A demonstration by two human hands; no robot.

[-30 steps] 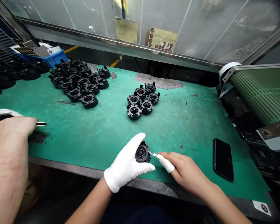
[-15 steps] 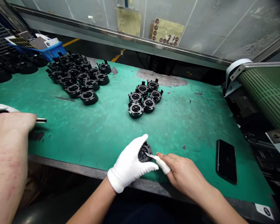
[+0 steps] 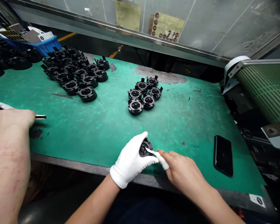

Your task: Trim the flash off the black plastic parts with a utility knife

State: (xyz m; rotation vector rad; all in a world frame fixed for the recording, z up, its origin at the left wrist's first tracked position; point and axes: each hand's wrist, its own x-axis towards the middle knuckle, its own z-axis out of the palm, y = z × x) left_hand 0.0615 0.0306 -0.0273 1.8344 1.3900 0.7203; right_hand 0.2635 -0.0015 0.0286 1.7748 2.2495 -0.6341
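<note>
My left hand (image 3: 132,159), in a white glove, is wrapped round a round black plastic part (image 3: 143,148) just above the front of the green bench. Its ringed inner face is turned up. In my right hand (image 3: 180,168) is a small knife (image 3: 151,151) with a thin pale blade, whose tip is at the part's face. White wrapping covers a finger or thumb of this hand, and the knife's handle is mostly hidden by the fingers. Beyond my hands stands a small cluster of similar black parts (image 3: 135,106) with upright tabs.
A larger group of black parts (image 3: 86,93) stands at the back left, before a blue bin (image 3: 45,46). A co-worker's arm (image 3: 11,155) reaches in at left, holding a slim tool. A phone (image 3: 223,155) lies on the green bench (image 3: 182,124); a green conveyor belt (image 3: 266,90) runs at right.
The view has shifted slightly. My left hand still holds the black part and the knife tip stays at its face, with only a slight shift of the right hand.
</note>
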